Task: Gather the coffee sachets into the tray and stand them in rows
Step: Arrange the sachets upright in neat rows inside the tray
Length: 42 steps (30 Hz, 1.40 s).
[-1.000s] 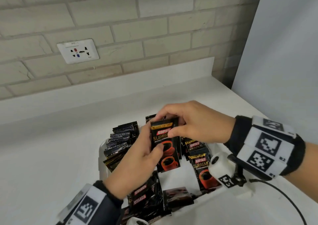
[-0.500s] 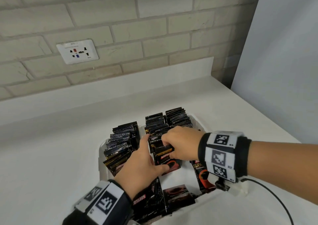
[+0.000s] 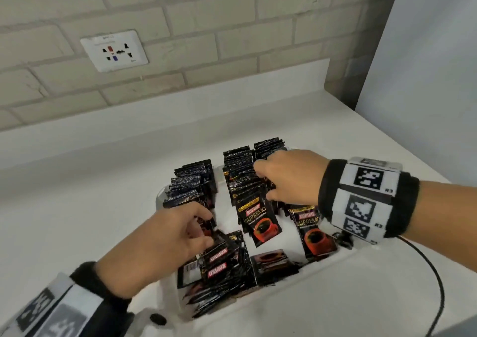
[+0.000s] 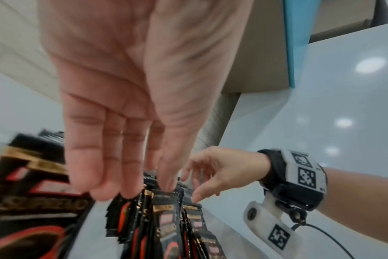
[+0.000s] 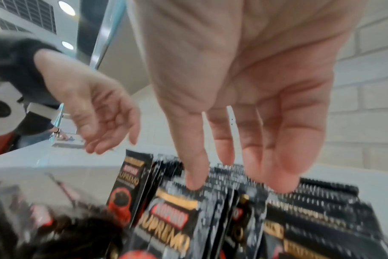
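Observation:
A white tray (image 3: 159, 196) holds black Kopiko sachets standing in three rows: left (image 3: 191, 184), middle (image 3: 242, 176) and right (image 3: 268, 145). A sachet (image 3: 258, 220) leans at the front of the middle row. Loose sachets (image 3: 222, 272) lie heaped in the tray's near left corner. My left hand (image 3: 198, 231) hovers over that heap with relaxed fingers and holds nothing; the left wrist view shows the left hand (image 4: 135, 189) empty. My right hand (image 3: 265, 182) rests straight fingers on the tops of the middle and right rows, as the right wrist view shows of the right hand (image 5: 235, 182).
The tray sits on a white counter (image 3: 90, 220) below a brick wall with a socket plate (image 3: 114, 51). A pale wall panel (image 3: 426, 78) closes the right side. A black cable (image 3: 426, 272) runs from my right wrist across the counter.
The sachet both hands held up now stands at the front of the middle row. My left hand let go and drew back to the loose heap; my right hand moved onto the row tops.

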Each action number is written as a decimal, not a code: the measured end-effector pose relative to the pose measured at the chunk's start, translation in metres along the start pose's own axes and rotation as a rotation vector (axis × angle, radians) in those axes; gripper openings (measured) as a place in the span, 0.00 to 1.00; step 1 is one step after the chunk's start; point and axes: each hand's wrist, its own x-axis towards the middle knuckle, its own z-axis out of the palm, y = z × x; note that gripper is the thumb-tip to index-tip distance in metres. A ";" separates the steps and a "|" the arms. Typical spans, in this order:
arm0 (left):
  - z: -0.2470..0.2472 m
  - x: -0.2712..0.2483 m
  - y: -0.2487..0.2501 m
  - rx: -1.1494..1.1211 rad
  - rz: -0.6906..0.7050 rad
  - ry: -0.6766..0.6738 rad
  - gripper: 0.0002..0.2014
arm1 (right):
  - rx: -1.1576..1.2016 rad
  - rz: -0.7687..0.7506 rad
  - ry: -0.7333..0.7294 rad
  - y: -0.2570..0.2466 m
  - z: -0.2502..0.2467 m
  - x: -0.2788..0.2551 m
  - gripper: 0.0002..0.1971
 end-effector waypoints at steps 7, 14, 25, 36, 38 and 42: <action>0.002 -0.030 -0.024 0.090 0.045 -0.142 0.16 | 0.244 -0.083 -0.093 -0.005 -0.003 -0.039 0.16; 0.016 -0.012 -0.012 0.158 0.100 -0.339 0.40 | 0.401 -0.272 -0.296 -0.019 0.023 -0.072 0.29; 0.034 0.006 -0.013 0.275 0.016 -0.446 0.38 | 0.378 -0.235 -0.309 -0.022 0.047 -0.078 0.29; 0.022 0.007 -0.012 0.051 -0.077 -0.579 0.52 | 0.404 -0.225 -0.283 -0.017 0.051 -0.077 0.24; 0.022 0.007 -0.013 0.039 -0.073 -0.585 0.53 | 0.407 -0.230 -0.275 -0.017 0.053 -0.076 0.22; 0.027 0.008 -0.017 0.094 -0.038 -0.559 0.53 | 0.412 -0.238 -0.259 -0.019 0.055 -0.075 0.19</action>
